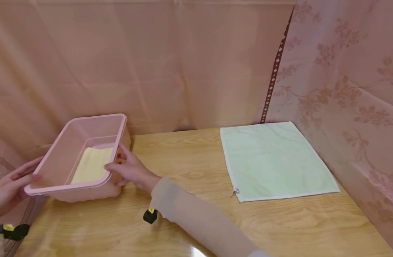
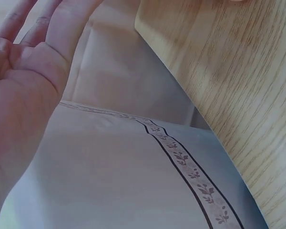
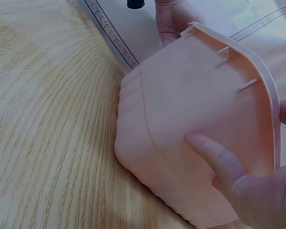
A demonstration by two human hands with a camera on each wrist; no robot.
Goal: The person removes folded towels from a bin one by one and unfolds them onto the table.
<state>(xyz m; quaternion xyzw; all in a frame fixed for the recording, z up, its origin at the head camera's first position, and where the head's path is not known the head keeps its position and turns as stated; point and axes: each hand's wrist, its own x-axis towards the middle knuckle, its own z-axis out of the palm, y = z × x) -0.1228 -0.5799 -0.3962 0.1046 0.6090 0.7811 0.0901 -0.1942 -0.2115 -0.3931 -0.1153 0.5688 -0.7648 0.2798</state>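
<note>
A pink plastic storage bin (image 1: 84,192) sits at the left of the table in the head view, with a folded pale yellow cloth (image 1: 93,164) lying inside on its floor. My left hand (image 1: 10,187) grips the bin's near left corner, thumb over the rim. On the right side my right hand (image 1: 132,170) holds the rim, its thumb reaching over the edge and its fingers against the outer wall. The right wrist view shows a finger pressed to the bin's wall (image 3: 200,95). In the left wrist view the left fingertips are cut off.
A pale green towel (image 1: 276,160) with a white border lies flat on the wooden table (image 1: 196,175) at the right. Pink curtains (image 1: 183,64) hang behind the table, and a flowered cloth (image 1: 353,89) hangs along the right side. The table's left edge runs just beside the bin.
</note>
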